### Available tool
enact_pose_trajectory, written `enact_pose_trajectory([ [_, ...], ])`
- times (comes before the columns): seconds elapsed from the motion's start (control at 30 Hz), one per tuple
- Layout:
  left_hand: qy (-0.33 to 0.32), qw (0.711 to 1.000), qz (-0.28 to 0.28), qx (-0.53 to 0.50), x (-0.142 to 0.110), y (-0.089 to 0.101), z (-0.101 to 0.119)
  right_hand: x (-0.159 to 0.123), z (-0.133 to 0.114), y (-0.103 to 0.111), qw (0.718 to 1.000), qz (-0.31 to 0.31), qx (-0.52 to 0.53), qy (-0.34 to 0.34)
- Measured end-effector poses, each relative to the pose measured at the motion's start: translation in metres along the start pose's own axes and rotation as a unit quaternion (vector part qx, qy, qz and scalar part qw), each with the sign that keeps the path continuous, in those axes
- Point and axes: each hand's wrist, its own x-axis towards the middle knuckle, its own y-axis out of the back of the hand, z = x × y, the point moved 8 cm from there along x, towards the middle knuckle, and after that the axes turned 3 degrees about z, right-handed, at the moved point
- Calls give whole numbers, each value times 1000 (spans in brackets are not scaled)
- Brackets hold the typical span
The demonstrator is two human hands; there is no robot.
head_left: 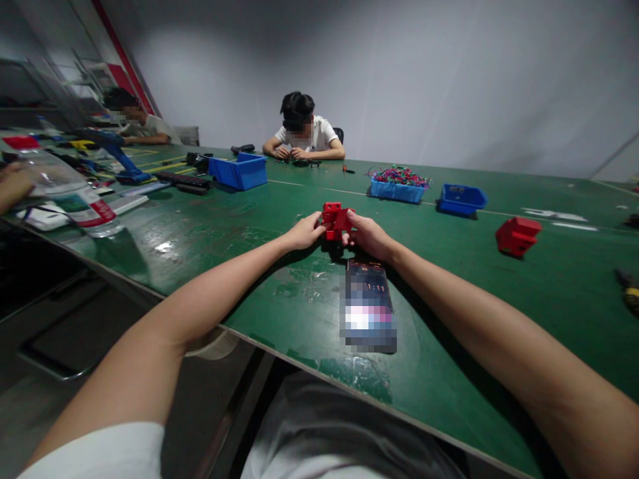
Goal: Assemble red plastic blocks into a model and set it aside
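A red blocky part with holes in its top is between my two hands, over the green table. My left hand grips its left side, thumb and fingers closed on it. On the other side, my right hand pinches the part's right edge. Just in front of my hands lies a phone with its screen lit. Another red part, similar in colour, rests farther right on the table.
Blue bins stand toward the back, and a blue tray holds coloured wires. At left are a water bottle, a blue power tool and another person's hand. A person works across the table.
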Motion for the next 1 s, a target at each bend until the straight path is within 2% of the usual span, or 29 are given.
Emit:
enact_pose_trajectory([
  [0.2,4,1000,9,-15,0,2,1,0,-1,1,1000,4,-14,1],
  [0.53,-13,1000,1,-17,-2,1,3,0,-9,1,990,3,-124,72],
  [1.0,-17,1000,8,-15,0,2,1,-2,-22,-1,971,17,-209,117],
])
